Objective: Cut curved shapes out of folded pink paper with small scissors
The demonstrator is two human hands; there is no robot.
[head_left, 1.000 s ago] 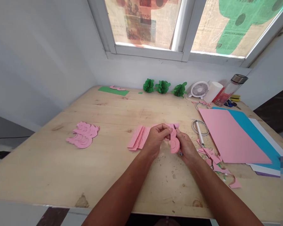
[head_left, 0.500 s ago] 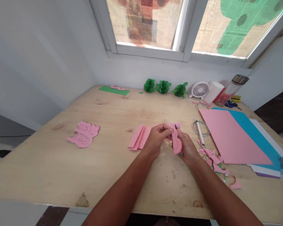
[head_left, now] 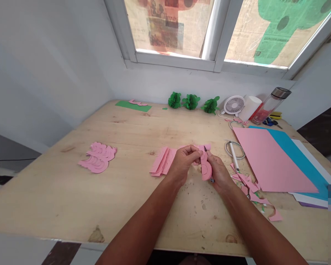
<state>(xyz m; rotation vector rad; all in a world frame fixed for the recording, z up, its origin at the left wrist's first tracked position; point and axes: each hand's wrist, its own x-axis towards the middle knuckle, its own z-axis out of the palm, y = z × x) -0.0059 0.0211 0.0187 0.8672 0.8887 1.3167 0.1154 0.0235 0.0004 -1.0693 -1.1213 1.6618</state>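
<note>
A pink paper piece (head_left: pixel 206 171) with scalloped edges and curved lines is pinched in my left hand (head_left: pixel 184 160), thumb against fingertips. My right hand (head_left: pixel 219 171) is closed around a tool (head_left: pixel 205 148), which looks like scissors. Its dark pointed tip shows at the top of the pink paper and a small bluish end shows below the palm; the rest is hidden by the hand and paper. Folded pink paper strips (head_left: pixel 161 162) lie on the table just left of my left hand. Farther left is a group of scalloped pink cutouts (head_left: pixel 98 157).
Pink paper scraps (head_left: pixel 249 184), a white pen (head_left: pixel 234 156) and stacked coloured sheets (head_left: pixel 276 162) lie on the right. Along the wall stand green paper shapes (head_left: pixel 191 102), a small fan (head_left: pixel 234 105) and a glass bottle (head_left: pixel 271 106). A green strip (head_left: pixel 133 106) lies back left.
The pink paper piece has shifted very slightly to the left between my hands. Both hands stay in nearly the same place, and the table things have not moved.
</note>
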